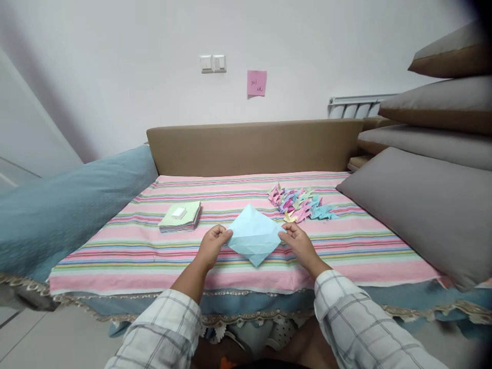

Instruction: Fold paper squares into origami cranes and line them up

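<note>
A light blue square of paper (pixel 253 233) is held up in the middle, turned so one corner points toward me, with faint crease lines across it. My left hand (pixel 213 246) pinches its left corner between thumb and fingers. At the opposite corner, my right hand (pixel 300 245) grips the paper the same way. Beyond my right hand lies a heap of folded paper cranes (pixel 300 202) in pink, blue, purple and yellow. To the left sits a stack of square paper (pixel 186 218), pale green on top, with a small white block (pixel 179 212) resting on it.
A striped cloth (pixel 126 256) covers the seat. Grey cushions (pixel 423 200) are piled at the right, and a blue-covered armrest (pixel 84 200) bounds the left. Behind stands a brown backrest (pixel 249 148). A pink note (pixel 257 83) and switches (pixel 212 63) are on the wall.
</note>
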`<state>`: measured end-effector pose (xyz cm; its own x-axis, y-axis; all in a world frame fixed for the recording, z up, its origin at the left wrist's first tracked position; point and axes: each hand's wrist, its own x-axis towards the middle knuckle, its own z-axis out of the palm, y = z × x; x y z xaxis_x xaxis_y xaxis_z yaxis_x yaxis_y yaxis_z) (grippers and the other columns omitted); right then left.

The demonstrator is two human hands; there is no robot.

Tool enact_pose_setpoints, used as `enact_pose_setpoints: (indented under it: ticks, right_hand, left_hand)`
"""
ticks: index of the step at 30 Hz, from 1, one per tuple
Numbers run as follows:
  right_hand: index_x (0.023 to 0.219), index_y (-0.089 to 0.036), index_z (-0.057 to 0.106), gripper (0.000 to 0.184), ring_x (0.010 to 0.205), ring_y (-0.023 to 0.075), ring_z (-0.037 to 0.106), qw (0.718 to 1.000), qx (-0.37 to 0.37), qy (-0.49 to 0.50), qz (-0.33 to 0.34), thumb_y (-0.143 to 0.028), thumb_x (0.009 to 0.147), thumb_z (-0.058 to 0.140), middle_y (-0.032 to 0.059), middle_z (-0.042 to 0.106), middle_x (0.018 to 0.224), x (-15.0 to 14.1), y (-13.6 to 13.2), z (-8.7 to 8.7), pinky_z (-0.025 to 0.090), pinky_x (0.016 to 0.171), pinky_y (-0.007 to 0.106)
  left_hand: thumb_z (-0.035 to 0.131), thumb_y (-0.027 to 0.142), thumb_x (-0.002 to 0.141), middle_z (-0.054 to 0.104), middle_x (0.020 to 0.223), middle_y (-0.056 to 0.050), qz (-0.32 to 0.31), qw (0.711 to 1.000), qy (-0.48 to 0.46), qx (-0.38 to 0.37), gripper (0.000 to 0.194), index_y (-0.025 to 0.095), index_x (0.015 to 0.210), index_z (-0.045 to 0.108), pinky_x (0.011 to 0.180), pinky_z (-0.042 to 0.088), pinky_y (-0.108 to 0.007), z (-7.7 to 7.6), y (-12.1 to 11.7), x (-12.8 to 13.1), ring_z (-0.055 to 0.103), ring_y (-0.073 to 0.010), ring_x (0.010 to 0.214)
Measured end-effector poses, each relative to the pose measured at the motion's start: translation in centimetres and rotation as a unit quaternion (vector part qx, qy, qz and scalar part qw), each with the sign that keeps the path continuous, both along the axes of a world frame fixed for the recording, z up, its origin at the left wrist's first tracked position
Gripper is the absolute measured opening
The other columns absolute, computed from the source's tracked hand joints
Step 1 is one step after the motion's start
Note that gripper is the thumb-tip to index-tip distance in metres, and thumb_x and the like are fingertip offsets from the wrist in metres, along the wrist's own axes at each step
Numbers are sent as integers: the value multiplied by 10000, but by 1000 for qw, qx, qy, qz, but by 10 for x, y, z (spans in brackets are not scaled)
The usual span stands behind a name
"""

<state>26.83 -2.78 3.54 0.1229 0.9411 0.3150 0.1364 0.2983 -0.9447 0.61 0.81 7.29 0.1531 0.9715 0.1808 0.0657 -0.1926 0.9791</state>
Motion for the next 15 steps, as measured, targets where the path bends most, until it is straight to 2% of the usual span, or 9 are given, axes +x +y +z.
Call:
enact_pose_setpoints:
  ticks: [2, 4, 7, 8, 11, 13, 15]
  right_hand:
    - [913, -203, 499, 287, 643, 160, 564, 999, -33, 8, -12, -435, 750, 540, -6, 583, 687, 1, 7, -5, 464, 628, 290]
    - [962, -191, 515, 303, 667, 179, 567, 995, -48, -58, -67, -409, 752, 516, 8, 587, 706, 0, 11, -15, 463, 640, 313]
    - [966, -188, 573, 249, 913, 231, 552, 960, 25, -212, -181, -317, 779, 472, 89, 609, 949, -11, 8, -26, 429, 817, 380]
    - [952, -193, 594, 227, 977, 241, 530, 946, 52, -269, -175, -292, 798, 458, 96, 606, 999, -17, 5, -28, 397, 865, 395]
    - [954, -233, 634, 197, 979, 215, 516, 907, 106, -401, -72, -275, 846, 475, 62, 613, 1000, -39, -5, -29, 341, 896, 381]
    - [999, -254, 638, 206, 990, 208, 505, 889, 125, -439, -43, -290, 863, 487, 49, 614, 1025, -53, -7, -31, 316, 907, 379]
    - [1034, -266, 635, 222, 1002, 204, 503, 883, 119, -453, -42, -299, 877, 481, 43, 614, 1054, -62, -5, -35, 293, 918, 386]
  left_hand:
    - [636, 480, 657, 388, 492, 81, 16, 999, 20, -40, 388, 196, 597, 378, 501, 328, -191, -8, 6, 8, 401, -68, 477]
    - [658, 433, 634, 397, 470, 87, 45, 995, 62, -69, 363, 193, 580, 391, 474, 319, -178, -22, 11, 13, 415, -64, 452]
    - [677, 362, 622, 424, 400, 86, 66, 989, 84, -98, 317, 197, 571, 412, 402, 269, -172, -42, 15, 15, 446, -80, 377]
    - [669, 351, 633, 434, 382, 85, 73, 988, 87, -105, 298, 199, 581, 417, 385, 256, -170, -47, 16, 15, 454, -87, 355]
    - [651, 336, 657, 450, 364, 84, 87, 986, 85, -111, 272, 201, 605, 420, 366, 262, -163, -53, 18, 14, 478, -93, 332]
    - [643, 349, 669, 450, 369, 89, 90, 987, 74, -111, 281, 202, 616, 409, 370, 290, -161, -55, 18, 12, 487, -91, 333]
    - [638, 375, 677, 448, 376, 94, 90, 988, 60, -111, 300, 204, 628, 397, 371, 310, -163, -56, 18, 10, 479, -86, 329]
